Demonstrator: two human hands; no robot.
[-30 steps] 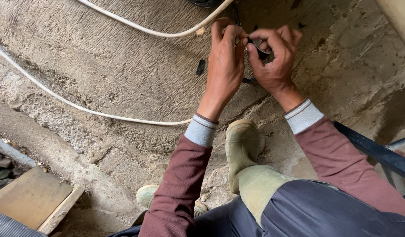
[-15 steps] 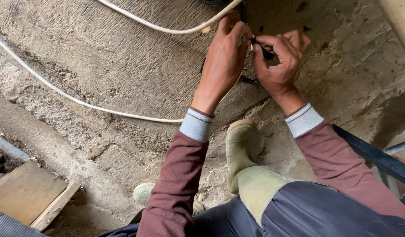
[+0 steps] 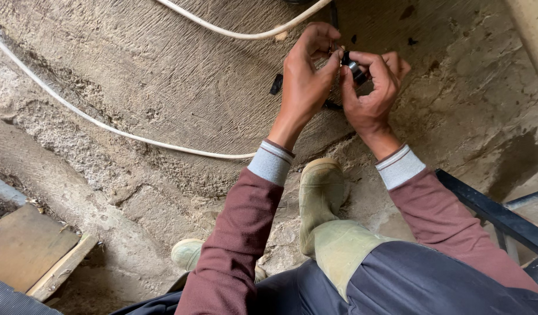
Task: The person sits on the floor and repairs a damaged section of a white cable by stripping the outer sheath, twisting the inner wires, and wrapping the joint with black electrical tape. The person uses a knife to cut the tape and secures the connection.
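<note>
One rough concrete floor point(image 3: 164, 87) filled most of the view, and two white cables point(image 3: 105, 123) were seen laid across it, one curving along the top edge, the other running from the left towards the middle. One wooden board point(image 3: 21, 248) was seen at the lower left, and one dark metal bar point(image 3: 491, 213) at the right. Two pale rubber boots point(image 3: 324, 192) were planted below the arms. Two hands were raised together above the floor: the left hand point(image 3: 304, 81) was curled, its fingertips pressed onto the near end of one small dark cylindrical part point(image 3: 352, 65), while the right hand point(image 3: 374, 87) was closed around that part, thumb and forefinger pinching it. Three small black scraps point(image 3: 276, 84) were counted on the concrete just beside and above the hands.
</note>
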